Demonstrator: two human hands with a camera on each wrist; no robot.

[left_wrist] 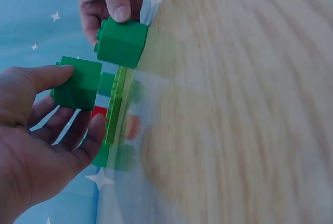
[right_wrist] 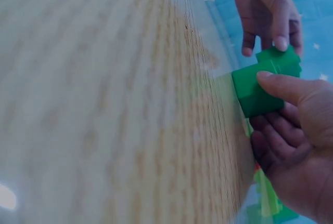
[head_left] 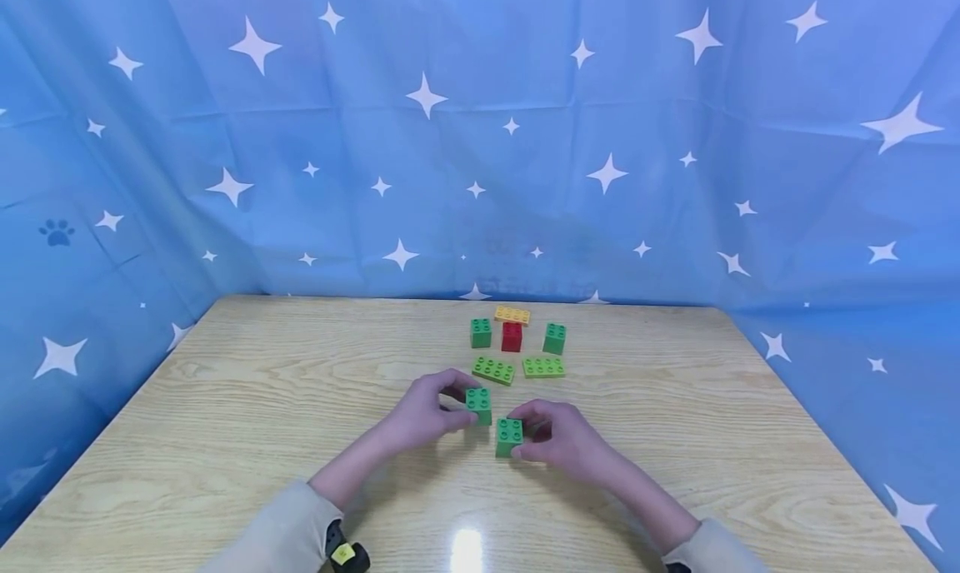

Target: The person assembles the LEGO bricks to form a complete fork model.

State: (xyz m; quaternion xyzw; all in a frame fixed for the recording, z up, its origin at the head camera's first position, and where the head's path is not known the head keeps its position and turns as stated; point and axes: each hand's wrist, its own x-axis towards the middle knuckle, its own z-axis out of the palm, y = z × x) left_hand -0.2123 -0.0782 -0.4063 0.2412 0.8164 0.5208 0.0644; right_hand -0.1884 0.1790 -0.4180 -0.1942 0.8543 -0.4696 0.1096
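My left hand (head_left: 426,410) pinches a green building block (head_left: 478,406) between thumb and fingers, its studs facing up. In the left wrist view that block (left_wrist: 78,84) hangs a little above the tabletop. A second green building block (head_left: 509,438), of the same square four-stud kind, is pinched by my right hand (head_left: 566,441). It stands slightly nearer to me and to the right, and in the right wrist view the block (right_wrist: 255,93) has its base right at the wood. A narrow gap separates the two blocks in the head view.
Just beyond my hands lie two flat lime bricks (head_left: 493,371) (head_left: 543,367). Behind them stand a green block (head_left: 481,333), a red block (head_left: 512,337) and another green block (head_left: 554,338). A flat yellow brick (head_left: 513,315) lies near the wooden table's (head_left: 315,348) back edge, before a starry blue curtain (head_left: 480,140).
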